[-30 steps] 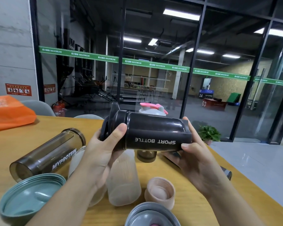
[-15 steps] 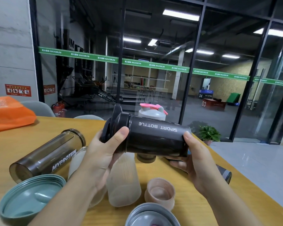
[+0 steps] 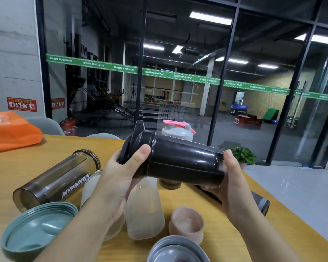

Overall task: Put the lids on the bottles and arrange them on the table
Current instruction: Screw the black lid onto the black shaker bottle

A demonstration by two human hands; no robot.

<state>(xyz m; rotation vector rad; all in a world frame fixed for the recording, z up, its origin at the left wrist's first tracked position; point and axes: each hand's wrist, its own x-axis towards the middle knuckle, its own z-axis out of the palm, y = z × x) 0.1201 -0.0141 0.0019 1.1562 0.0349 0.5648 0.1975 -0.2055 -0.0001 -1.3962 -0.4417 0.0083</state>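
Head view: left hand (image 3: 119, 178) grips lid end, right hand (image 3: 233, 178) grips base of black bottle (image 3: 182, 163).

Single head-worn wide-angle cam, no second view to overlap; looks forward and slightly down across the wooden table (image 3: 45, 159) toward the glass wall (image 3: 178, 72); both forearms enter from the bottom edge; hands close to the lens; straight lines bow near frame edges

Looks like a gym lobby: dark exercise machines (image 3: 102, 104) behind green-striped glass walls (image 3: 178, 76), numbered wooden plyo box (image 3: 248, 121).
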